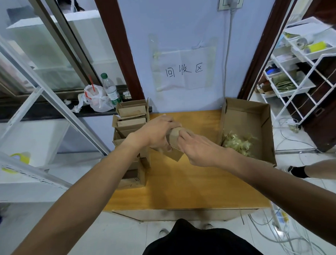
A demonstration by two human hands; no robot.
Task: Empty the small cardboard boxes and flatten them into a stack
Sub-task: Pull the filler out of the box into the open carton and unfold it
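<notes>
Head view. A person stands at a low yellow wooden table (184, 180) set against a pale blue wall. Both bare forearms reach in from the near edge and meet over the table's middle.

Left hand (157, 134): fingers curled over the top and far side of a small cardboard box (173, 146), thumb on its near left face; it grips the box. The box is tilted, its lower corner near or touching the tabletop; contact cannot be told.

Right hand (197, 148): fingers held together and extended, fingertips pressed against the upper right end of the same box, palm down. Whether it pinches a flap cannot be told, since the fingertips hide that end.

Left edge of the table: a row of small cardboard boxes (131, 117) running from far to near, flaps open, several upright and touching one another. The nearest one (132, 176) sits at the table's left edge, partly behind the left forearm.

Right side of the table: a large open cardboard box (247, 122), flaps up, holding a heap of pale shredded paper filling (238, 144) in its near part.

On the wall above the table, a paper sign (184, 69) with handwritten characters. On a dark ledge to the far left, a plastic water bottle (110, 89) beside a white plastic bag (97, 100). Far right, a white wire shelf rack (302, 69).
</notes>
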